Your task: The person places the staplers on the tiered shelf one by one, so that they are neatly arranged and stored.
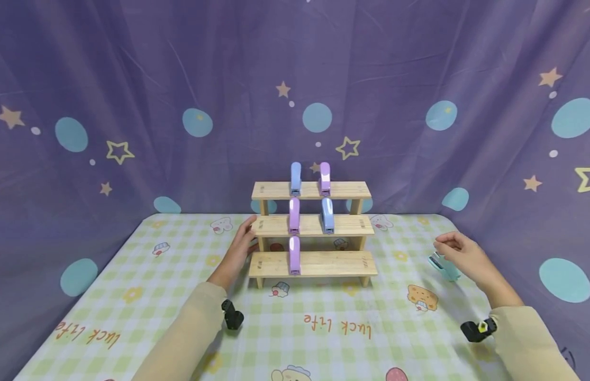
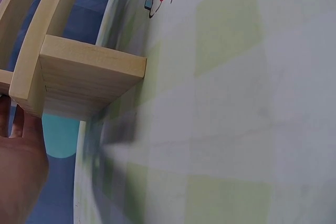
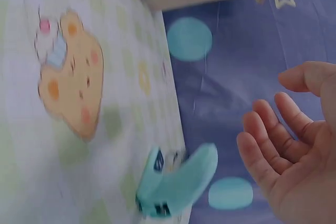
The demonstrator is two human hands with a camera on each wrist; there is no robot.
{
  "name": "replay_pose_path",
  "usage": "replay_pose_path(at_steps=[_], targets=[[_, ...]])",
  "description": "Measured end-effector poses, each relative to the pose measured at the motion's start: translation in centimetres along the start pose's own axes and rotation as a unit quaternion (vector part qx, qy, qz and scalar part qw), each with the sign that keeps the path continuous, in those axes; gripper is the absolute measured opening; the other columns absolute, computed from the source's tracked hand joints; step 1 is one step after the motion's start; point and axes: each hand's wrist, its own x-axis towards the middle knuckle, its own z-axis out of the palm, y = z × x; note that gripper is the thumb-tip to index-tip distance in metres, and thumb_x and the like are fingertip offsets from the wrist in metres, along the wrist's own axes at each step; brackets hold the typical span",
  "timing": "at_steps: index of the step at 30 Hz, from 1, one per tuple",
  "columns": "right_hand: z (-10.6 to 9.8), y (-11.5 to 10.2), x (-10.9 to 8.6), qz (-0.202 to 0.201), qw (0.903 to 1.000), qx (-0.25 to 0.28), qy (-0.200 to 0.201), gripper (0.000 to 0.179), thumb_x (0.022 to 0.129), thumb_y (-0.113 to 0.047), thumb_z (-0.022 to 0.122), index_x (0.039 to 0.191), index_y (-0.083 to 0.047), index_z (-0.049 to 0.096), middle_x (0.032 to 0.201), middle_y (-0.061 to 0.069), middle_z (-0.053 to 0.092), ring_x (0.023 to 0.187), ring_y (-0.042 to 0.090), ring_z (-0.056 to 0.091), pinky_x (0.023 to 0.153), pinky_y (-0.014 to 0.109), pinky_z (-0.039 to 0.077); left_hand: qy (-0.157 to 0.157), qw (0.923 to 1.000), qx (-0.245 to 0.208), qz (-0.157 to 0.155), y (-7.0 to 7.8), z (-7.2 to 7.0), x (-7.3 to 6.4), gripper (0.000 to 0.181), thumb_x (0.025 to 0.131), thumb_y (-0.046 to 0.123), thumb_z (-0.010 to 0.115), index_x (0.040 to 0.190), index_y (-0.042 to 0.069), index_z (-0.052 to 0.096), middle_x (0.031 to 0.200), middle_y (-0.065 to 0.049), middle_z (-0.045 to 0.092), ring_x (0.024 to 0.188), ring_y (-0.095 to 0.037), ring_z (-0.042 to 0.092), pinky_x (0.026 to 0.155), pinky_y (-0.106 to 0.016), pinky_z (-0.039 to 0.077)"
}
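Observation:
My left hand [image 1: 238, 248] grips the left end of the middle tier of a three-tier wooden display stand [image 1: 271, 263]. In the left wrist view, its fingers [image 2: 32, 129] reach behind the board's end and their tips are hidden. To the right of the stand, my right hand [image 1: 461, 256] hovers over a teal stapler [image 1: 449, 270] on the tablecloth. The right wrist view shows that hand's fingers loosely bent, apart from the teal stapler [image 3: 178, 187], whose two arms are spread in a V.
A blue stapler [image 1: 296, 177] and a purple stapler [image 1: 325, 177] stand on the top tier. The middle tier holds a purple stapler [image 1: 294, 214] and a blue stapler [image 1: 327, 214]. One purple stapler [image 1: 295, 255] stands on the bottom tier. A purple curtain [image 1: 256, 69] hangs behind the checked tablecloth [image 1: 171, 270].

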Motion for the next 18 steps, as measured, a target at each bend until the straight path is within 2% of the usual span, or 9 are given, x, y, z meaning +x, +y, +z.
replay_pose_path(at_steps=[3,6,10,14,18], targets=[[-0.7,0.9,-0.3,0.010,0.9996,-0.013,0.021,0.049,0.105,-0.040,0.051,0.131,0.001,0.052,0.125,0.020,0.060,0.098,0.012,0.059,0.080,0.033,0.052,-0.002,1.0000,0.000,0.002,0.1,0.0,0.0,0.053,0.110,0.041,0.034,0.160,0.029,0.021,0.162,-0.005,0.023,0.145,-0.029,0.027,0.118,-0.052,0.026],[-1.2,1.8,-0.5,0.015,0.9993,-0.017,0.031,0.049,0.105,-0.040,0.052,0.131,0.001,0.053,0.125,0.014,0.061,0.095,-0.004,0.053,0.082,0.031,0.047,-0.004,1.0000,-0.001,-0.003,0.1,0.0,0.0,0.053,0.110,0.040,0.034,0.160,0.029,0.021,0.162,-0.005,0.022,0.146,-0.028,0.027,0.118,-0.052,0.026],[-1.5,2.8,-0.7,0.021,0.9989,-0.009,0.041,0.049,0.103,-0.039,0.056,0.129,0.002,0.055,0.128,0.012,0.063,0.094,-0.016,0.046,0.080,0.022,0.044,-0.009,0.9998,-0.009,-0.015,0.6,0.1,-0.1,0.053,0.111,0.034,0.032,0.161,0.025,0.018,0.163,-0.008,0.020,0.146,-0.031,0.025,0.118,-0.053,0.024],[-1.5,3.7,-0.7,0.033,0.9985,-0.015,0.042,0.048,0.103,-0.037,0.057,0.125,0.005,0.055,0.126,0.022,0.062,0.092,-0.011,0.047,0.074,0.017,0.044,-0.017,0.9995,-0.013,-0.023,2.1,0.3,-0.8,0.053,0.112,0.028,0.031,0.162,0.019,0.015,0.163,-0.012,0.018,0.147,-0.034,0.024,0.119,-0.054,0.023],[-1.3,4.4,-0.6,0.050,0.9983,-0.016,0.027,0.048,0.103,-0.034,0.057,0.125,0.008,0.053,0.121,0.024,0.060,0.090,-0.003,0.050,0.071,0.018,0.046,-0.017,0.9995,-0.008,-0.025,3.3,0.4,-1.4,0.053,0.112,0.025,0.030,0.162,0.017,0.015,0.163,-0.014,0.019,0.146,-0.034,0.025,0.118,-0.054,0.024]])
